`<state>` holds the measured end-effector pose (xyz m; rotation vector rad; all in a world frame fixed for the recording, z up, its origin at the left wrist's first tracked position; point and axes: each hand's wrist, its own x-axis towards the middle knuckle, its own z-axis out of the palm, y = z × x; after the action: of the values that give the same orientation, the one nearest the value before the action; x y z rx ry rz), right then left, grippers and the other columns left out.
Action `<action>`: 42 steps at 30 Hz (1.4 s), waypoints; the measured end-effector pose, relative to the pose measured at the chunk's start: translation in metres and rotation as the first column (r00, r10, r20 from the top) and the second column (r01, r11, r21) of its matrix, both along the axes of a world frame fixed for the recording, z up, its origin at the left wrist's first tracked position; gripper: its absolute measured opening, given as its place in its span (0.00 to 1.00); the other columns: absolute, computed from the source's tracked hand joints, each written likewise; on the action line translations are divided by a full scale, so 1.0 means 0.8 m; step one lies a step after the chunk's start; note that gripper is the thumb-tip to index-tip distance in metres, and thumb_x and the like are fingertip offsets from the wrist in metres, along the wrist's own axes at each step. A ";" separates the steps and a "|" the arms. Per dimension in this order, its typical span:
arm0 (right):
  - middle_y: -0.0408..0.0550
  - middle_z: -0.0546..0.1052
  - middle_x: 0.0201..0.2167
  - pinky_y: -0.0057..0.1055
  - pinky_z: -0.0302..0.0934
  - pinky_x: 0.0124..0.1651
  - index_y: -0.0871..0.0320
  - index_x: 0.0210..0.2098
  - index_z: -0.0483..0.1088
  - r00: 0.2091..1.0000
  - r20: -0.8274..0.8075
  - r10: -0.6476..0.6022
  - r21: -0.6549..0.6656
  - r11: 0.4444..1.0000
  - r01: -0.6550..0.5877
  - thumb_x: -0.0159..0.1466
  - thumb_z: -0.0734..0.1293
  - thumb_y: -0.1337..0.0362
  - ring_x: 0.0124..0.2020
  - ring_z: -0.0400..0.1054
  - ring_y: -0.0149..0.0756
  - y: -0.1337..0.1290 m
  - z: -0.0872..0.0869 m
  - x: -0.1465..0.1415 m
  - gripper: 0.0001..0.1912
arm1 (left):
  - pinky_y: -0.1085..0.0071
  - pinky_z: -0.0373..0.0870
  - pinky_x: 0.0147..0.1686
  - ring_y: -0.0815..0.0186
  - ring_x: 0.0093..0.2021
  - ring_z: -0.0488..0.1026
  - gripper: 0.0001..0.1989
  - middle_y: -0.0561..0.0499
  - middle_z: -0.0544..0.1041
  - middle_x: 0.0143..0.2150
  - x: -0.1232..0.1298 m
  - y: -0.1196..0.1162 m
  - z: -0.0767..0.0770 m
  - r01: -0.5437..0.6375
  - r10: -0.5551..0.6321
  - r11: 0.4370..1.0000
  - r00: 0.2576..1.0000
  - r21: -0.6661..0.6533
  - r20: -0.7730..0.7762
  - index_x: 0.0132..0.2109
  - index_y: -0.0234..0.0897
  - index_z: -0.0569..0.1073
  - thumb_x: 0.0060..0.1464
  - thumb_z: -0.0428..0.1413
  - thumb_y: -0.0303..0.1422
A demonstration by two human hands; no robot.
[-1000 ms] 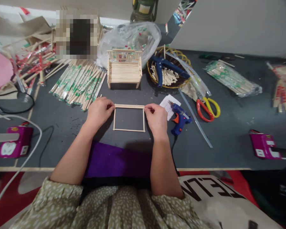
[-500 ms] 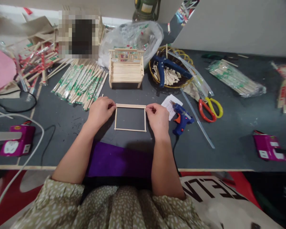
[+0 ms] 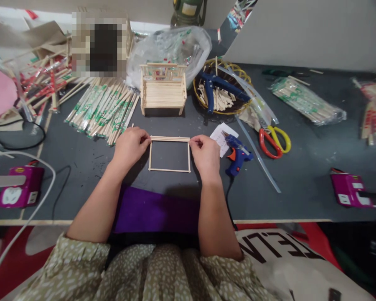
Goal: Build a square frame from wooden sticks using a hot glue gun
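Observation:
A rectangular frame of thin wooden sticks (image 3: 169, 170) lies flat on the dark table, its far side made of several sticks side by side. My left hand (image 3: 130, 146) pinches the frame's far left corner between thumb and fingers. At the far right corner, my right hand (image 3: 206, 154) is closed in the same kind of pinch. Behind the frame stands a small bench (image 3: 163, 93) built of wooden sticks. Just right of my right hand, a blue glue gun (image 3: 238, 152) rests partly on a white paper (image 3: 218, 136).
Wrapped chopsticks (image 3: 102, 108) are piled at the left. A wicker basket (image 3: 228, 112) holds stick pieces and a blue tool. Scissors (image 3: 271, 144) and a clear glue stick (image 3: 263, 167) lie to the right. A white cable (image 3: 48, 184) crosses the left side; purple boxes (image 3: 347, 190) flank the table.
The whole view has shifted slightly, so everything appears a little further left. Both hands keep their places at the frame's far corners.

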<state>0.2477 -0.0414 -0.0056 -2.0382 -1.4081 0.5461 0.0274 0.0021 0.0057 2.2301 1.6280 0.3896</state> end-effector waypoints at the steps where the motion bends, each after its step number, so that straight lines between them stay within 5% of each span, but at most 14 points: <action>1: 0.49 0.77 0.27 0.36 0.61 0.38 0.57 0.29 0.75 1.000 0.001 0.001 0.002 1.000 -0.001 0.59 0.63 0.68 0.30 0.69 0.39 0.000 0.000 0.000 0.09 | 0.64 0.66 0.40 0.60 0.38 0.70 0.08 0.47 0.77 0.34 0.000 -0.001 0.001 0.002 -0.002 1.000 1.000 0.007 0.003 0.33 0.37 0.76 0.58 0.54 0.31; 5: 0.48 0.77 0.28 0.36 0.62 0.38 0.57 0.30 0.75 1.000 -0.004 0.008 0.005 1.000 -0.008 0.60 0.63 0.67 0.30 0.70 0.39 0.000 0.000 0.001 0.09 | 0.63 0.66 0.42 0.59 0.40 0.69 0.07 0.47 0.75 0.35 0.008 -0.005 0.006 0.036 -0.039 0.995 0.999 0.097 0.032 0.34 0.37 0.74 0.60 0.54 0.33; 12: 0.49 0.77 0.28 0.36 0.61 0.38 0.57 0.31 0.75 1.000 -0.001 0.002 -0.015 1.000 -0.002 0.61 0.63 0.67 0.30 0.70 0.39 0.000 0.002 -0.001 0.08 | 0.59 0.64 0.47 0.56 0.47 0.67 0.09 0.42 0.76 0.46 0.034 -0.005 0.000 0.269 -0.298 0.926 0.952 0.263 0.074 0.41 0.36 0.75 0.64 0.50 0.32; 26: 0.49 0.77 0.27 0.37 0.63 0.39 0.57 0.29 0.75 1.000 0.010 0.013 0.014 1.000 -0.013 0.60 0.63 0.67 0.30 0.70 0.39 0.003 -0.004 0.002 0.09 | 0.62 0.62 0.39 0.58 0.41 0.68 0.15 0.43 0.78 0.39 0.046 0.002 -0.020 0.279 -0.263 0.921 0.960 0.273 -0.095 0.37 0.37 0.77 0.67 0.46 0.32; 30: 0.49 0.78 0.29 0.34 0.64 0.34 0.58 0.33 0.76 0.992 -0.123 0.011 0.029 1.000 -0.008 0.61 0.62 0.66 0.28 0.71 0.37 -0.003 0.004 0.004 0.10 | 0.62 0.61 0.38 0.58 0.40 0.69 0.15 0.44 0.78 0.39 0.045 0.003 -0.021 0.296 -0.268 0.909 0.954 0.293 -0.132 0.37 0.38 0.77 0.66 0.47 0.32; 34: 0.45 0.76 0.27 0.30 0.61 0.25 0.58 0.38 0.74 0.968 -0.232 -0.093 0.126 0.984 0.125 0.63 0.61 0.58 0.19 0.66 0.31 -0.013 0.020 0.011 0.13 | 0.62 0.61 0.37 0.58 0.40 0.69 0.14 0.43 0.78 0.38 0.043 0.004 -0.024 0.321 -0.285 0.894 0.946 0.312 -0.156 0.38 0.37 0.77 0.65 0.48 0.30; 37: 0.42 0.72 0.21 0.32 0.62 0.30 0.57 0.35 0.74 0.972 -0.142 -0.188 0.235 0.947 0.218 0.65 0.60 0.54 0.21 0.66 0.34 -0.019 0.031 0.019 0.15 | 0.63 0.61 0.37 0.58 0.40 0.69 0.13 0.43 0.78 0.38 0.042 0.004 -0.026 0.325 -0.287 0.887 0.944 0.329 -0.159 0.38 0.37 0.77 0.65 0.48 0.30; 42: 0.50 0.75 0.39 0.35 0.62 0.42 0.56 0.40 0.74 0.987 0.110 -0.113 0.318 0.945 0.073 0.64 0.62 0.63 0.36 0.69 0.37 -0.021 0.036 0.023 0.10 | 0.63 0.60 0.36 0.58 0.39 0.69 0.13 0.44 0.78 0.38 0.041 0.005 -0.031 0.338 -0.288 0.863 0.940 0.376 -0.184 0.38 0.36 0.77 0.66 0.49 0.31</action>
<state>0.2664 -0.0586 0.0232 -1.8950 -1.3641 0.1414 0.0606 0.0065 -0.0193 2.8243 1.2866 0.5483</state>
